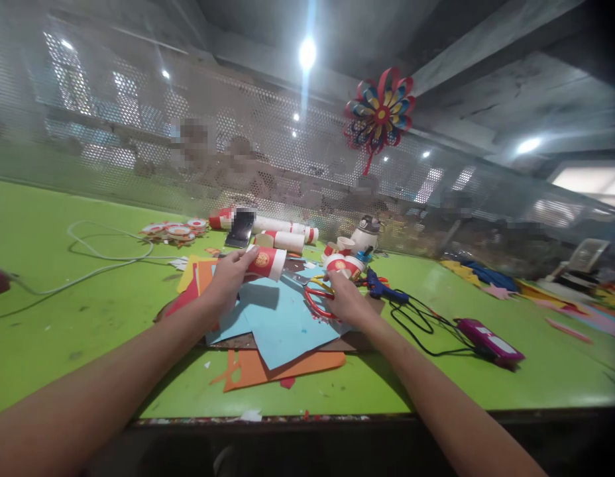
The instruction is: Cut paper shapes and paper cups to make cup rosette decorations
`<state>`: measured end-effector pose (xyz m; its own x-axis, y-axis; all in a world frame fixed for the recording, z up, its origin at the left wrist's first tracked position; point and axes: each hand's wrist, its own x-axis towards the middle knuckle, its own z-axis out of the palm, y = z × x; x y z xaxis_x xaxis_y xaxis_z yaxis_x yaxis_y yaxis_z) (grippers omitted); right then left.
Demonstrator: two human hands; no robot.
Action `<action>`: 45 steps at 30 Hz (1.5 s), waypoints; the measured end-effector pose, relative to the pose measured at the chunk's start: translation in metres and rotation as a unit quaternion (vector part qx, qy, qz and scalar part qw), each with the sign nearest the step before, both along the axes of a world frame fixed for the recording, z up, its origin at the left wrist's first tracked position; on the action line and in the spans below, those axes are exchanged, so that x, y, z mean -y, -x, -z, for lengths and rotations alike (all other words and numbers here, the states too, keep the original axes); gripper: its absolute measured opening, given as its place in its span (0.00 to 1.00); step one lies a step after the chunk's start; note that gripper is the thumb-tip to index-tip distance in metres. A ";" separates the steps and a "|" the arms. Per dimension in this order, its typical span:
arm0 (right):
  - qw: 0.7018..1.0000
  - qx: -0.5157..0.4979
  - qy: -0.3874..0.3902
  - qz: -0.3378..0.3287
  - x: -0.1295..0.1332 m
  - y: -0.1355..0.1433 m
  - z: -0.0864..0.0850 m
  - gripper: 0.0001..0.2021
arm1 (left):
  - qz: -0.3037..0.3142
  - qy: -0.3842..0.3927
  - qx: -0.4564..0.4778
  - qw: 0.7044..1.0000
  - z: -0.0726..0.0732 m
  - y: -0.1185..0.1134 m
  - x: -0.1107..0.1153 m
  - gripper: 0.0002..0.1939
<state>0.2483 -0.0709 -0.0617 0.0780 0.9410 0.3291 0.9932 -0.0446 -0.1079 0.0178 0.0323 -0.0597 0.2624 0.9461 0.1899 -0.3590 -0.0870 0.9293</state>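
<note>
One cup (268, 262) is lying sideways in the closed left hand (228, 275), exposing its end toward scissors (312, 301) the right hand (348, 299) is gripping.

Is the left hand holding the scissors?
No, the left hand holds a red-and-white paper cup, while the scissors are at the right hand.

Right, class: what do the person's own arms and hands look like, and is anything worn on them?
The left arm and right arm show no sleeves. The left hand and right hand are ungloved. No watch or bracelet shows; rings are too small to judge.
</note>
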 end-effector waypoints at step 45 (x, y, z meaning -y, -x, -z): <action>0.977 0.062 -0.193 -0.068 0.015 0.014 -0.005 0.20 | -0.109 -0.030 0.140 0.984 -0.027 0.017 -0.009 0.09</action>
